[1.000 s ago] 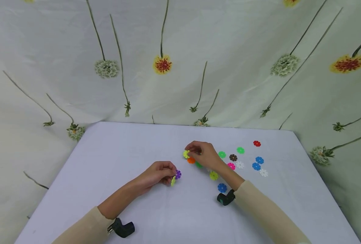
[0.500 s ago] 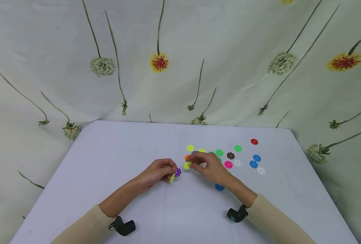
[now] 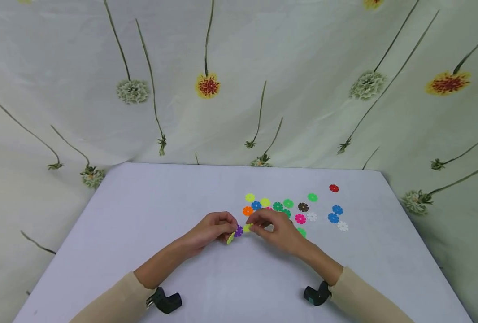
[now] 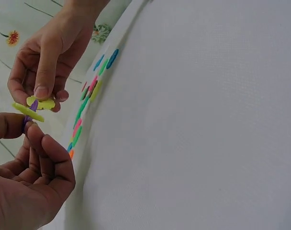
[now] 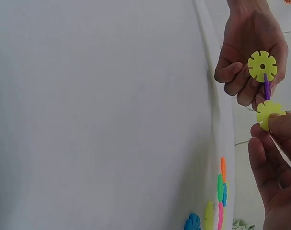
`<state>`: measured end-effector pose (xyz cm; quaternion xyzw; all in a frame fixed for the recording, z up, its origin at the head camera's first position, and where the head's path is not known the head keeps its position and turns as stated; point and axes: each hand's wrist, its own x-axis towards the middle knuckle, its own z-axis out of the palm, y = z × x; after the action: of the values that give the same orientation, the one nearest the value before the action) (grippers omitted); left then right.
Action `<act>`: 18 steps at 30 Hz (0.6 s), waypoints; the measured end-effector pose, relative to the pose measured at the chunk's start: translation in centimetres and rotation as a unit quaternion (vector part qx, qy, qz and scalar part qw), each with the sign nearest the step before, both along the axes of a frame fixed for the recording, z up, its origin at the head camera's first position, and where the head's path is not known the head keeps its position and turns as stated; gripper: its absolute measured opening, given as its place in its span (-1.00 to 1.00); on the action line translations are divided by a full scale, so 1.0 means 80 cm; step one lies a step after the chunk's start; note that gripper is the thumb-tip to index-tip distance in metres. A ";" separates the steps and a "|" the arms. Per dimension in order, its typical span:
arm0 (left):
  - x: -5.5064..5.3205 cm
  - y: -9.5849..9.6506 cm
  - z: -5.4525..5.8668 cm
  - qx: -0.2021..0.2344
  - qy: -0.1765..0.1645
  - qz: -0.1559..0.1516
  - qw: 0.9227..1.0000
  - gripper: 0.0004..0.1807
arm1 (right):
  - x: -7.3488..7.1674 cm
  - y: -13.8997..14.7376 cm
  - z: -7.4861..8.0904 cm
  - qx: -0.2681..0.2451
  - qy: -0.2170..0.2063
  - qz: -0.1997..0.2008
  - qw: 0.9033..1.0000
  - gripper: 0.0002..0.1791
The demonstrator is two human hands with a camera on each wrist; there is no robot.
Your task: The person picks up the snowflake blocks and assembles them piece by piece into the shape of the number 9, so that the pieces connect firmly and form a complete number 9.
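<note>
My left hand [image 3: 208, 231] pinches a purple notched plastic disc [image 3: 239, 231], a flower-shaped linking piece. Slotted crosswise into that purple piece is a yellow disc [image 5: 254, 67], tilted beside the left fingers. Between thumb and fingertips my right hand [image 3: 278, 231] holds a second yellow disc [image 5: 263, 114]. In the right wrist view its notched edge meets the free end of the purple disc, which shows edge-on. The left wrist view has both yellow discs close together, with the purple one [image 4: 34, 104] between them. Both hands are above the white table [image 3: 231, 287].
Loose discs spread behind and right of the right hand, among them an orange disc [image 3: 248, 211], a brown disc [image 3: 303, 207], a red disc [image 3: 333, 188] and a blue disc [image 3: 333, 218]. A flower-printed cloth [image 3: 231, 121] hangs behind the table. Black wrist cameras [image 3: 168, 303] jut from both sleeves.
My right hand has picked up the yellow disc from among the loose discs at the back and brought it toward me, to the purple disc. The left hand stays nearly in place.
</note>
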<state>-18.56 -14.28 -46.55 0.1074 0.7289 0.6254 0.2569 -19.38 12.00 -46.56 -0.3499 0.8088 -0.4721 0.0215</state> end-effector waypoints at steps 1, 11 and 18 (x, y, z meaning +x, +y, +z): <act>0.000 0.000 0.000 0.000 0.000 0.000 1.000 -0.73 | 0.001 0.000 0.000 0.000 0.002 0.000 1.000 -0.84; 0.003 0.004 0.000 -0.006 -0.003 0.000 1.000 -0.75 | 0.006 -0.002 -0.008 0.003 0.042 -0.012 0.999 -0.80; 0.006 0.008 0.004 -0.004 -0.007 0.004 1.000 -0.75 | 0.013 -0.005 -0.007 0.014 0.087 -0.012 0.996 -0.77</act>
<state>-18.05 -13.64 -46.26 0.0984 0.7301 0.6243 0.2600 -18.38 11.60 -47.12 -0.3799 0.8184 -0.4283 -0.0496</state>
